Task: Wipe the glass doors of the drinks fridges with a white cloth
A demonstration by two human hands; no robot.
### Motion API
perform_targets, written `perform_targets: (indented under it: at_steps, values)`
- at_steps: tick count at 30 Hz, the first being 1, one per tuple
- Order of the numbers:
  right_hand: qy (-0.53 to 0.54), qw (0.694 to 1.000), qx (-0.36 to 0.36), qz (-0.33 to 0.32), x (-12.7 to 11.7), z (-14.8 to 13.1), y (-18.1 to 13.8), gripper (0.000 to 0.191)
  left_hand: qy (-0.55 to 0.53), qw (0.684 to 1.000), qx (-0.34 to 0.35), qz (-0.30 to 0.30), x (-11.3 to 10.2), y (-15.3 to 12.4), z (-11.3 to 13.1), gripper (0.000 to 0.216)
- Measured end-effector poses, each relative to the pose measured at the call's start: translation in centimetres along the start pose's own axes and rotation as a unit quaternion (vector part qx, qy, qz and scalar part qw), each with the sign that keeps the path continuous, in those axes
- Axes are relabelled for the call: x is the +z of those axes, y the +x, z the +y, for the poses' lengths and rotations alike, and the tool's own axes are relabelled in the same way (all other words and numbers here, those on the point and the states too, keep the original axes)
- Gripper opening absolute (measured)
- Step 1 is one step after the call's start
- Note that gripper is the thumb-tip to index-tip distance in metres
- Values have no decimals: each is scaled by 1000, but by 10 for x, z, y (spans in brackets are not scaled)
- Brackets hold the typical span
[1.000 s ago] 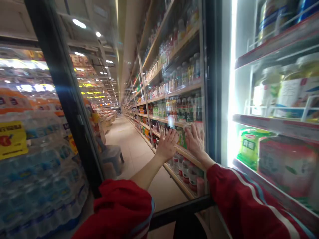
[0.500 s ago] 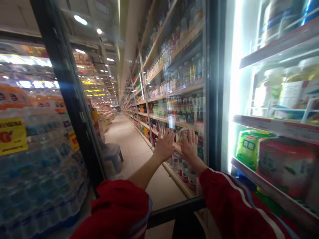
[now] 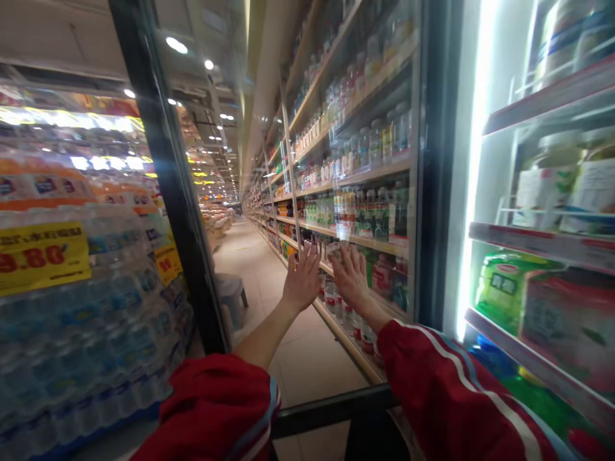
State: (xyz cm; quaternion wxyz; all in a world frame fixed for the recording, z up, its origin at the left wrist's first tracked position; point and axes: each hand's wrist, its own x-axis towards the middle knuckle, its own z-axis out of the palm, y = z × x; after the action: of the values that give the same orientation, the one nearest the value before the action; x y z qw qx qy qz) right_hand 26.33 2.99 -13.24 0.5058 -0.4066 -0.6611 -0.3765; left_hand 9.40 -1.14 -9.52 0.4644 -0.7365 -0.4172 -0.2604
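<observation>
A glass cooler door (image 3: 269,269) with a dark frame stands swung open in front of me. Against its pane lies my left hand (image 3: 302,278), palm forward and fingers stretched out. My right hand (image 3: 350,272) is just to the right of it, also flat towards the glass with its fingers apart. Neither hand holds anything. Shelves of bottles (image 3: 369,211) show through or mirrored in the pane; I cannot tell which. Both forearms come out of red sleeves with white and light blue stripes.
On the right is a lit cooler with shelves (image 3: 538,238) of bottles and a green pouch (image 3: 502,288). Shrink-wrapped water bottles (image 3: 96,339) are stacked at the left under a yellow price sign (image 3: 43,256). A grey stool (image 3: 231,294) stands by the aisle floor (image 3: 254,275).
The door, cooler and bottle stack have shifted rightward in view. Both hands have slid a little to the left across the pane, the right one more, and they remain flat.
</observation>
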Motion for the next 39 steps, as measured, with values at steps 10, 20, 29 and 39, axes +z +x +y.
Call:
perform_targets:
  at_steps: [10, 20, 29, 39]
  values:
    - [-5, 996, 74, 52, 2, -14, 34, 43, 21, 998, -64, 9, -22, -33, -56, 56]
    - [21, 995, -98, 12, 8, -85, 32, 41, 47, 995, -89, -5, -31, -62, -78, 57]
    - [38, 996, -75, 9, 12, -113, 37, 41, 72, 991, -113, -16, -39, -103, -100, 58]
    - [91, 987, -135, 6, 23, -151, 44, 41, 78, 987, -139, -35, -53, -127, -110, 56]
